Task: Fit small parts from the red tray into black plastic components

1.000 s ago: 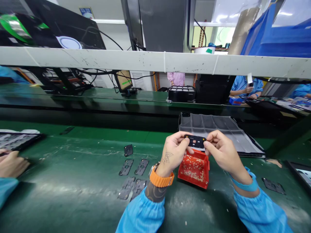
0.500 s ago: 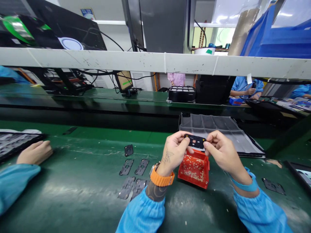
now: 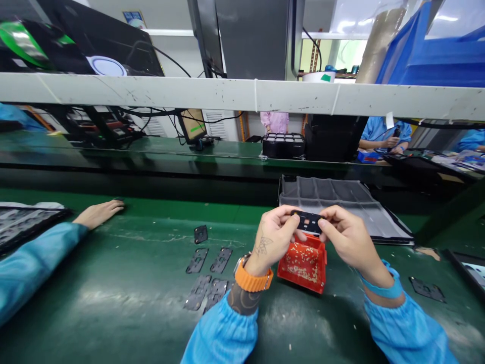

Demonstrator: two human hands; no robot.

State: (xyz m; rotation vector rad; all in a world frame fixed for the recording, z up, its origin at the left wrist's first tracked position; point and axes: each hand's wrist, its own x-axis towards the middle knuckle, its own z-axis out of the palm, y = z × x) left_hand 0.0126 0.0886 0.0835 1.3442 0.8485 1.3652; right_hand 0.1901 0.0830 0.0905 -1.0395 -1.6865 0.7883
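Observation:
A small black plastic plate (image 3: 308, 221) with cut-out openings is held up between both hands. My left hand (image 3: 273, 232) pinches its left end, an orange watch band on the wrist. My right hand (image 3: 344, 233) grips the right end between thumb and fingers. Just below sits a red bin (image 3: 303, 265) with many tiny pale pieces scattered inside. Left of my hands, several similar black plates (image 3: 197, 261) lie flat on the green table (image 3: 132, 303). Another black plate (image 3: 427, 289) rests to the right of my right forearm.
A tray with grey sheeting (image 3: 333, 202) stands behind my hands. At left, a co-worker's hand (image 3: 99, 214) reaches across beside a dark tray (image 3: 30, 225). A white shelf beam (image 3: 227, 93) crosses above. Other people in blue sleeves work beyond.
The co-worker's hand at left has moved away from the dark tray, rightward and back, and now covers a dark piece on the table. My hands and the held plate have barely shifted.

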